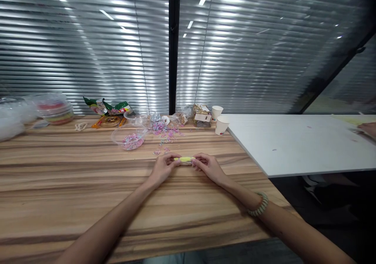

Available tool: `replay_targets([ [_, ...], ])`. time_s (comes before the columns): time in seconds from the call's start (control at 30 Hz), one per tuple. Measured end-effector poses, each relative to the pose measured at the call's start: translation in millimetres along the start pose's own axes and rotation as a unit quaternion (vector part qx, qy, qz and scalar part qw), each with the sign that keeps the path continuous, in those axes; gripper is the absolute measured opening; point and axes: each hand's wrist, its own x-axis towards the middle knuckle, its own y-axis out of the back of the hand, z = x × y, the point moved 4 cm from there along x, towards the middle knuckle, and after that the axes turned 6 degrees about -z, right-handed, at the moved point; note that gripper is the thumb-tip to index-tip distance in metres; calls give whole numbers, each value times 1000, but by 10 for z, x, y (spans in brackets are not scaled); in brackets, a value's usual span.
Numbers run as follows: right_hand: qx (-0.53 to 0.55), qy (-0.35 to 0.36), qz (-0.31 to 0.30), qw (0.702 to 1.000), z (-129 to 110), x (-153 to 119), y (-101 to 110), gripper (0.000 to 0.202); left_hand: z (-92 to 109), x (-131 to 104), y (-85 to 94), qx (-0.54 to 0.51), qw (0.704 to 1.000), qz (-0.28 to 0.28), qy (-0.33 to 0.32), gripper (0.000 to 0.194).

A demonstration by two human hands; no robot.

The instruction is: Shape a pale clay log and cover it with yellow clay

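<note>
A small, slim strip, yellow on top and paler below (pixel 185 159), is stretched level between my two hands just above the wooden table. At its left end my left hand (pixel 163 169) pinches it between thumb and fingers. The fingers of my right hand (pixel 209 167) close on the other end; a beaded bracelet (pixel 259 204) circles that wrist. Just beyond my hands lie a few loose pink and pale pieces (pixel 156 152), too small to make out clearly.
A clear plastic bowl (pixel 117 137) holds similar pink pieces, with more scattered beside it. Behind are snack packets (pixel 120 108), two paper cups (pixel 222 125) and stacked tubs (pixel 57 109). A white table (pixel 282 138) adjoins at right, where another person's hand (pixel 369 129) shows.
</note>
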Motion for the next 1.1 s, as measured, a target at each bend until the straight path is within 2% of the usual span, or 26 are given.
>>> replay_targets([
  [0.2,-17,18,12,1000,-5,2,-2,28,-78,6,6,14,1000,-4,10,25],
  [0.37,-19,21,16,999,-24,1,5,27,-41,-6,-10,16,1000,-16,-2,29],
  [0.6,-57,31,8,998,-33,-11,6,27,-14,-13,0,42,999,-4,28,26],
  [0.77,-86,33,12,996,-36,-18,21,24,-8,-19,-4,15,1000,7,-3,28],
  [0.9,-105,39,-7,994,-68,-24,2,24,-5,-10,6,26,1000,2,-17,24],
  [1.1,-165,58,-30,984,-131,-40,-15,26,29,-17,23,51,999,1,-2,24],
])
